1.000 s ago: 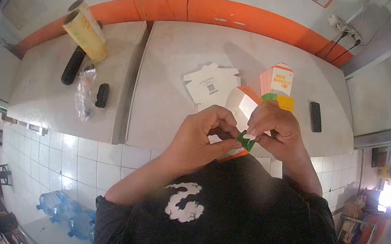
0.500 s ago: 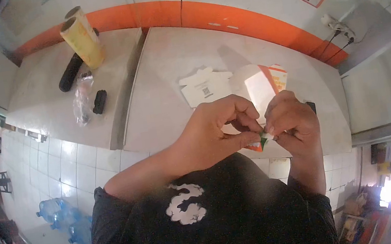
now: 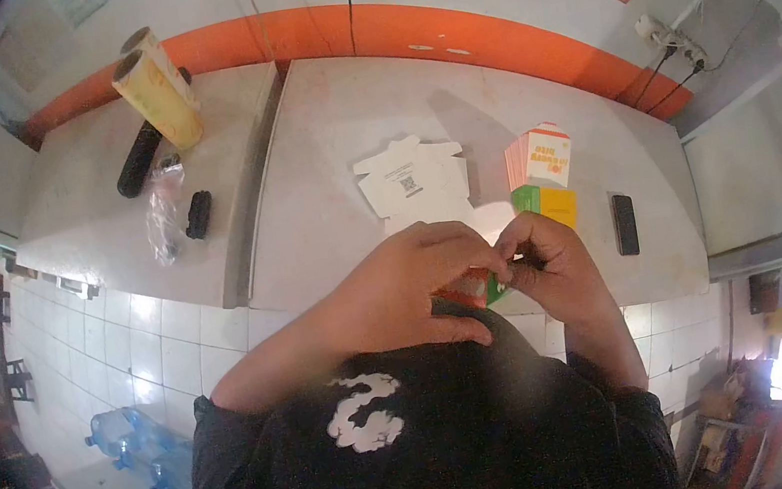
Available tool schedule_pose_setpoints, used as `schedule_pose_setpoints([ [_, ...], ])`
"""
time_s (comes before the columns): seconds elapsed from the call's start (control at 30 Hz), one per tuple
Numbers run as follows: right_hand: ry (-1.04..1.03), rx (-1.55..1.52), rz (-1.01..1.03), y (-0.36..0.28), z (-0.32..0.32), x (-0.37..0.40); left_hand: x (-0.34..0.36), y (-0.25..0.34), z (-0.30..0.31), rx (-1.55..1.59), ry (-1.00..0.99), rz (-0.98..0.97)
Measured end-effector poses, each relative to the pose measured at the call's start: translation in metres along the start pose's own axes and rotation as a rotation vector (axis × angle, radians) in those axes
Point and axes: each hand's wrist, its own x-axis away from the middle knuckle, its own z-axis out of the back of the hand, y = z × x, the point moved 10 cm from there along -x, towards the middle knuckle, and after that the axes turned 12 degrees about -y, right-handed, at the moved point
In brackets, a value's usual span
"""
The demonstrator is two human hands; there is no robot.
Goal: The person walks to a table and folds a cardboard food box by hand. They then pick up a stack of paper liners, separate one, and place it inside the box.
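- Left hand (image 3: 408, 287), right hand (image 3: 551, 266): both grips pinched shut on folded carton (image 3: 479, 289); only an orange-green edge shows.
- Folded carton now lower, at the near desk (image 3: 342, 120) edge by the chest; the white panel raised earlier is hidden.
- Carton stack (image 3: 540, 161) uncovered again.

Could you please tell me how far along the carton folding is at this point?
Done: I can see no assembled box on the counter. In hand: the left hand and right hand both pinch one orange-and-green carton near the chest, apparently partly folded. Left: a stack of flat white blanks and a stack of printed cartons sit unfolded beyond the hands.
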Motion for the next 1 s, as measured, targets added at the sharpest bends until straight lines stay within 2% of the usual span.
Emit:
schedule_pose_setpoints([
  [0.07,0.017,0.159,0.138,-0.008,-0.001,-0.002,0.006,0.002,0.000,-0.241,0.075,-0.060],
  [0.1,0.025,0.237,0.208,-0.014,-0.003,-0.003,0.007,-0.002,0.001,-0.280,0.081,-0.023],
  [0.2,0.009,0.830,0.359,-0.072,-0.026,-0.001,0.014,-0.008,0.005,-0.426,0.059,0.058],
  [0.23,-0.120,0.957,0.107,-0.039,-0.031,-0.010,0.015,-0.009,0.004,-0.495,0.022,0.065],
  [0.27,-0.106,0.948,0.089,-0.035,-0.031,-0.010,0.015,-0.010,0.002,-0.564,-0.018,0.070],
  [0.33,-0.073,0.933,0.053,-0.029,-0.027,-0.009,0.018,-0.008,0.014,-0.435,0.164,0.015],
  [0.37,-0.004,0.854,0.102,-0.030,-0.019,-0.004,0.020,-0.007,0.019,-0.370,0.255,-0.014],
  [0.43,0.136,0.690,0.203,-0.026,-0.001,0.008,0.026,-0.010,0.034,-0.319,0.451,0.095],
  [0.5,0.143,0.587,0.267,-0.020,0.007,0.014,0.023,-0.015,0.034,-0.282,0.357,0.118],
  [0.6,0.147,0.494,0.306,-0.019,0.010,0.016,0.019,-0.014,0.005,-0.333,0.093,-0.032],
  [0.63,0.146,0.473,0.310,-0.018,0.010,0.016,0.019,-0.013,0.005,-0.345,0.119,-0.051],
  [0.7,0.203,0.447,0.301,-0.014,0.017,0.021,0.017,-0.028,0.010,-0.116,0.276,0.094],
  [0.77,0.269,0.331,0.250,0.000,0.025,0.026,0.012,-0.032,0.008,-0.122,0.326,0.139],
  [0.83,0.343,0.122,0.152,0.024,0.035,0.035,0.000,-0.028,-0.006,-0.357,0.265,0.077],
  [0.93,0.287,-0.175,0.129,0.058,0.035,0.038,-0.010,-0.057,-0.046,-0.421,0.096,0.162],
  [1.0,0.171,0.172,0.213,0.036,0.039,0.038,-0.013,-0.063,-0.044,-0.328,0.199,0.210],
])
